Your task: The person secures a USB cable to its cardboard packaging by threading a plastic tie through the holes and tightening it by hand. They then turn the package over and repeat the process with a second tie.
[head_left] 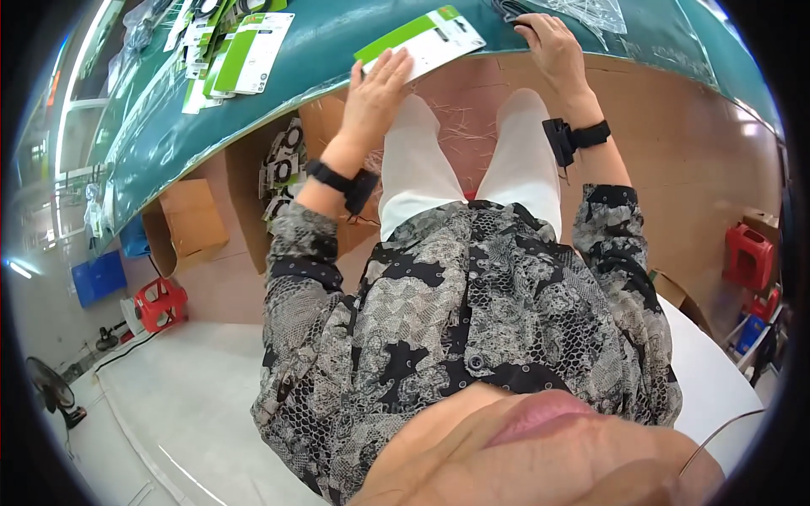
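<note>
A green-and-white packaging card [424,42] lies near the edge of the green table in front of me. My left hand [378,94] rests on its lower left corner, with the fingers stretched out over it. To the right of the card, my right hand [553,52] reaches to a coiled black cable [510,8] at the top of the view. Thumb and fingertips of that hand close on the near part of the cable; the rest of the coil is partly cut off by the picture's edge.
A pile of similar cards [246,55] covers the table's left part. Clear plastic bags [595,13] lie at the right. Below the table stand a cardboard box of packaged items [285,160] and another box [194,218]. Red plastic stools [160,305] are on both sides.
</note>
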Motion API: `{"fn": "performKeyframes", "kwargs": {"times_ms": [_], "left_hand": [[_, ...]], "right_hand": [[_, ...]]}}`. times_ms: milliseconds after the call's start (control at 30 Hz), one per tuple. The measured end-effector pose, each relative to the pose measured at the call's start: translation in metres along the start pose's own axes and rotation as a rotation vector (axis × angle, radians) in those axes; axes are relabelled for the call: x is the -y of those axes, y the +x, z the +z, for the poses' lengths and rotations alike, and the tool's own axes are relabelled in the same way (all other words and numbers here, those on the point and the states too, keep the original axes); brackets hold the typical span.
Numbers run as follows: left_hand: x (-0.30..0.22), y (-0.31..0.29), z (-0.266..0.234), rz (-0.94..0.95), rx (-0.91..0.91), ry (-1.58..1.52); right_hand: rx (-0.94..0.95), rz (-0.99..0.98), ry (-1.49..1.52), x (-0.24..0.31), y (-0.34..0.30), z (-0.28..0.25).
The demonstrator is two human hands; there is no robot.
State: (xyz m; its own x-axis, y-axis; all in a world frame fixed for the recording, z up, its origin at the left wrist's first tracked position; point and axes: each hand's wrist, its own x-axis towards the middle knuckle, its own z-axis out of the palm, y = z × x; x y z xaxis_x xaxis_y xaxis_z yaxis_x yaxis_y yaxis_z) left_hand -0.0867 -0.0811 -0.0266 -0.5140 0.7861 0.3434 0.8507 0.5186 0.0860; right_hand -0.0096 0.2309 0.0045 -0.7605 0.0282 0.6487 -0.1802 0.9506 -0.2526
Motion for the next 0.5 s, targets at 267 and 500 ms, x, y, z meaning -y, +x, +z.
{"fn": "performKeyframes", "kwargs": {"times_ms": [267,500], "left_hand": [[-0.039,0.021,-0.009,0.118,-0.156,0.042],[-0.075,-0.006,0.021,-0.491,-0.044,-0.968]], "right_hand": [[-0.037,-0.121,0.266,0.056,-0.015,0.027],[0.124,-0.273,0.369,0.047,-0.015,0.029]]}}
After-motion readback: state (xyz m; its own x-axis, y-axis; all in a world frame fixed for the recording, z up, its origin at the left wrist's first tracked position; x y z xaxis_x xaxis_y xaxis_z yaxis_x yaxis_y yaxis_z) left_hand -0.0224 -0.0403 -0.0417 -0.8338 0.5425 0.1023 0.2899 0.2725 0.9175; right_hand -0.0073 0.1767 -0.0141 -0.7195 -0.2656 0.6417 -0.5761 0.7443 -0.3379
